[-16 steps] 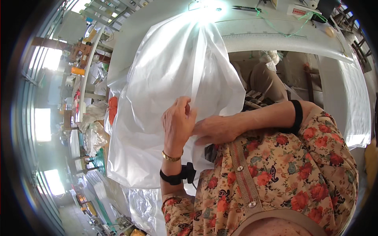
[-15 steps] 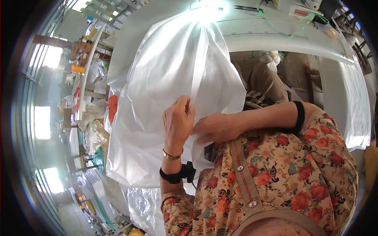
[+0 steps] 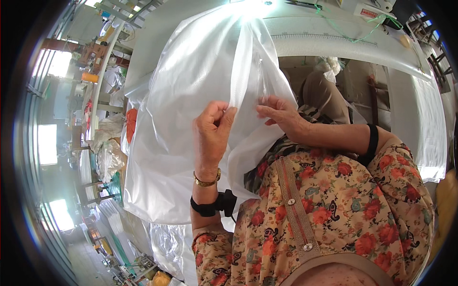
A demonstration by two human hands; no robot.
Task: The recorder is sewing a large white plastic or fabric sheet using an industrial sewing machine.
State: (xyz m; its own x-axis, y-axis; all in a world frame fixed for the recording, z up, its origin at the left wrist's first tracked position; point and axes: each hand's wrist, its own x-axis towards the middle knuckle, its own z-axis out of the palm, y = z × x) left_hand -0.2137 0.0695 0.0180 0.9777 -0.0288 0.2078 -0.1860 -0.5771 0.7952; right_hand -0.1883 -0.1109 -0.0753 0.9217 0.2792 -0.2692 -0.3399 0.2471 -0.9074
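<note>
"Right hand [image 3: 285, 117] has moved up and away from the left hand [image 3: 213, 128] since the earlier frame, hasn't it?"

"Yes. Its fingers are loosely curled and slightly parted; whether they touch anything, one cannot tell."

"And the left?"

"Thumb and forefinger pinch the edge of a pale strip [image 3: 242, 66] on the white sheet [image 3: 186, 95]."

"Where is that sheet?"

"It hangs from the surface [image 3: 305, 24], gathered near the bright light [image 3: 253, 10]."
</note>
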